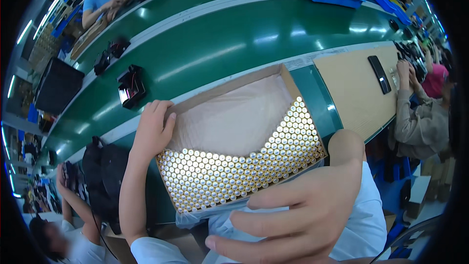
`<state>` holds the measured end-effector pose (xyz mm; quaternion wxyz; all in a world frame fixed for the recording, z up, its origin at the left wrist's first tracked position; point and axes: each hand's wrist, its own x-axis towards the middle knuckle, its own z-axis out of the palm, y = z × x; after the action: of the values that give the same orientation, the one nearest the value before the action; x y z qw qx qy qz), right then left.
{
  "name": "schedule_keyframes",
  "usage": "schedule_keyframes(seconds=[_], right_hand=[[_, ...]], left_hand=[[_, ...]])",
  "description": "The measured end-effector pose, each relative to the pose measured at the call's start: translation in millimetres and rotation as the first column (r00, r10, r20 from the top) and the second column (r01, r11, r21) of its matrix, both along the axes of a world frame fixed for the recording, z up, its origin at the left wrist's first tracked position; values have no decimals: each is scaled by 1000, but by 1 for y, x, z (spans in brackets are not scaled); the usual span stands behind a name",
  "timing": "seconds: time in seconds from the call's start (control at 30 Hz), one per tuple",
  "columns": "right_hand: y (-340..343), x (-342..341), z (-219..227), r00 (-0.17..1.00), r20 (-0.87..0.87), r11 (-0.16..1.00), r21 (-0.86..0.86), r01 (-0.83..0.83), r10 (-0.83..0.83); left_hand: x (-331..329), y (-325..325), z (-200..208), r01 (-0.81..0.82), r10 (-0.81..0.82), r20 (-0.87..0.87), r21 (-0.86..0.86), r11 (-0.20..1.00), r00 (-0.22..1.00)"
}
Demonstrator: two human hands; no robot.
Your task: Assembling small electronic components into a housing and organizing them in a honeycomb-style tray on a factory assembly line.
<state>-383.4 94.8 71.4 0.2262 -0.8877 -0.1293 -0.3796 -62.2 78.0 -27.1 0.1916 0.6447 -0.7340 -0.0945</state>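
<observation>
A shallow cardboard box (215, 89) lies tilted before me. Batteries (244, 173), small cylinders standing on end and packed tightly, fill its near side and right end. Toward the far side, the pale lining of the box's floor (229, 117) is bare. My left hand (155, 124) grips the box's far left corner, thumb on the inner side of the wall. My right hand (303, 205) hovers close to the camera over the near right part of the box, fingers spread and nothing visible in them. It covers part of the near edge.
A green conveyor belt (205, 54) runs beyond the box, carrying a black device (131, 87). On the right, a cardboard sheet (347, 83) bears a black phone (379, 74). A black bag-like item (105, 176) sits at left. Other people work on both sides and across the belt.
</observation>
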Motion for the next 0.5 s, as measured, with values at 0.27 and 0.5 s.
schedule_keyframes(seconds=[0.27, 0.5], right_hand=[[-25, 32, 4, 993, -113, 990, -140, 13, -29], [-66, 68, -48, 766, -640, 997, -10, 75, -64]], left_hand=[[15, 14, -17, 29, -20, 147, -59, 998, 989], [8, 9, -19, -10, 23, 248, -53, 999, 969]])
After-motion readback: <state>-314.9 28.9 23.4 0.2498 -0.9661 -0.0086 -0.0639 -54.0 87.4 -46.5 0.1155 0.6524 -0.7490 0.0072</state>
